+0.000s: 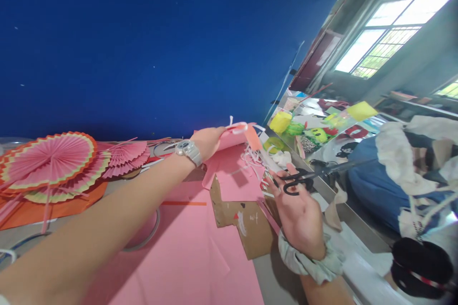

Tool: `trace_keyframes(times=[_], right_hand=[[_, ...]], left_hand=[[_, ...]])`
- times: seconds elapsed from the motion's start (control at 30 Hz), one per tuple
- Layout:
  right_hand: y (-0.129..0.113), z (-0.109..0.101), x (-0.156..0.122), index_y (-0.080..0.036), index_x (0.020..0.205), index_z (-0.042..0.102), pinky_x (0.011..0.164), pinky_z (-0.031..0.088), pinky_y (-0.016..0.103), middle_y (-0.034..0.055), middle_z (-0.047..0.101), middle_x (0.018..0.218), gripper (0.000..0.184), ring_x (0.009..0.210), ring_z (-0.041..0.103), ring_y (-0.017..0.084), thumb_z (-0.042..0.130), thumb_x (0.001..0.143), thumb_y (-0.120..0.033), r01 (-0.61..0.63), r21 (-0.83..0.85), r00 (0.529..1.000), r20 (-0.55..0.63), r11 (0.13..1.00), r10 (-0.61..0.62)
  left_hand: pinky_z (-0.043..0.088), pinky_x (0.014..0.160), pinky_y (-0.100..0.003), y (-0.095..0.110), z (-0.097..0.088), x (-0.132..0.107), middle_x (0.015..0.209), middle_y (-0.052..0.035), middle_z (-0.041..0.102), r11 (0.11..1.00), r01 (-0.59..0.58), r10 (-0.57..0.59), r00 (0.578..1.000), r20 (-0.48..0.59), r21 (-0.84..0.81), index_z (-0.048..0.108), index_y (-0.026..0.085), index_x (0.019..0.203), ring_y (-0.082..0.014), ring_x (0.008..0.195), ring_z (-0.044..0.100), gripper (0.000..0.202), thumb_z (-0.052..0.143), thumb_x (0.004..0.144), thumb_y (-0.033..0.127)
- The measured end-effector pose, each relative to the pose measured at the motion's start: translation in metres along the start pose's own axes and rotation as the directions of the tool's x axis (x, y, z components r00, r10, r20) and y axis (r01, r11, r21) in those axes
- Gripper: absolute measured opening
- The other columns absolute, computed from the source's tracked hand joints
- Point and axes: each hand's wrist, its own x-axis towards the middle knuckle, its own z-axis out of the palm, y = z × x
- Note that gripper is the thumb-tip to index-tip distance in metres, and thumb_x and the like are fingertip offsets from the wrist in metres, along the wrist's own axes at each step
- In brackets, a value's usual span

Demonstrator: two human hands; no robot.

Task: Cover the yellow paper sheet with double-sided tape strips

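Observation:
My left hand [209, 139], a silver watch on its wrist, reaches far across the table and is closed on the edge of a pink paper sheet [232, 162], beside loose white paper strips. My right hand [298, 212], with a pale green scrunchie round the wrist, holds black-handled scissors [307, 176] whose blades point right, away from the paper. A large pink sheet [193, 252] lies under both arms.
Pink and yellow pleated paper fans [53, 164] lie on orange paper at the left. A brown cardboard piece [246, 226] rests between my hands. Colourful craft items [304, 131] and a metal rail line the right edge. A blue wall stands behind.

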Motion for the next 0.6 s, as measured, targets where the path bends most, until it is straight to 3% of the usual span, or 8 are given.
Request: trace_keyframes(times=[0.1, 0.17, 0.27, 0.4, 0.6], right_hand=[[0.008, -0.003, -0.005, -0.027, 0.115, 0.052, 0.083, 0.049, 0.037, 0.0006, 0.062, 0.097, 0.035, 0.091, 0.061, 0.017, 0.047, 0.085, -0.044, 0.051, -0.318, 0.995, 0.092, 0.947, -0.023], [0.012, -0.003, -0.009, -0.025, 0.111, 0.053, 0.079, 0.048, 0.036, 0.0011, 0.062, 0.091, 0.029, 0.087, 0.06, 0.018, 0.047, 0.086, -0.038, 0.086, -0.434, 0.989, 0.148, 0.897, -0.023], [0.014, 0.0, -0.014, -0.025, 0.1, 0.058, 0.081, 0.043, 0.038, 0.0024, 0.061, 0.089, 0.019, 0.088, 0.057, 0.021, 0.051, 0.083, -0.028, 0.214, -0.603, 0.946, 0.323, 0.768, -0.01], [0.019, 0.007, -0.018, -0.026, 0.094, 0.059, 0.079, 0.041, 0.041, 0.0032, 0.061, 0.091, 0.024, 0.09, 0.054, 0.026, 0.05, 0.076, -0.012, 0.391, -0.705, 0.843, 0.533, 0.592, 0.078], [0.028, 0.012, -0.02, -0.026, 0.099, 0.051, 0.082, 0.042, 0.042, 0.0038, 0.058, 0.099, 0.024, 0.097, 0.054, 0.026, 0.047, 0.079, -0.012, 0.533, -0.721, 0.759, 0.639, 0.443, 0.127]], left_hand=[[0.051, 0.079, -0.04, -0.007, -0.017, 0.017, 0.114, -0.0078, 0.056, 0.999, -0.04, 0.04, 0.999, -0.004, 0.033, 0.052, 0.016, 0.116, -0.0196, 0.095, 0.059, 0.032, 0.053, 0.089, 0.032], [0.051, 0.079, -0.039, -0.011, -0.025, 0.025, 0.114, -0.0078, 0.056, 0.996, -0.065, 0.065, 0.998, -0.006, 0.056, 0.052, 0.016, 0.116, -0.0196, 0.095, 0.059, 0.032, 0.054, 0.089, 0.032], [0.051, 0.079, -0.039, -0.016, -0.034, 0.034, 0.114, -0.0078, 0.056, 0.99, -0.102, 0.104, 0.994, -0.016, 0.097, 0.052, 0.016, 0.117, -0.0195, 0.095, 0.059, 0.032, 0.053, 0.089, 0.032], [0.052, 0.077, -0.038, -0.021, -0.048, 0.042, 0.112, -0.0076, 0.057, 0.975, -0.158, 0.166, 0.985, -0.039, 0.158, 0.052, 0.016, 0.116, -0.0185, 0.092, 0.06, 0.031, 0.053, 0.089, 0.033], [0.047, 0.069, -0.031, -0.026, -0.068, 0.043, 0.083, -0.001, 0.061, 0.939, -0.231, 0.272, 0.952, -0.138, 0.256, 0.04, 0.02, 0.129, -0.0159, 0.072, 0.06, 0.038, 0.042, 0.091, 0.017]])
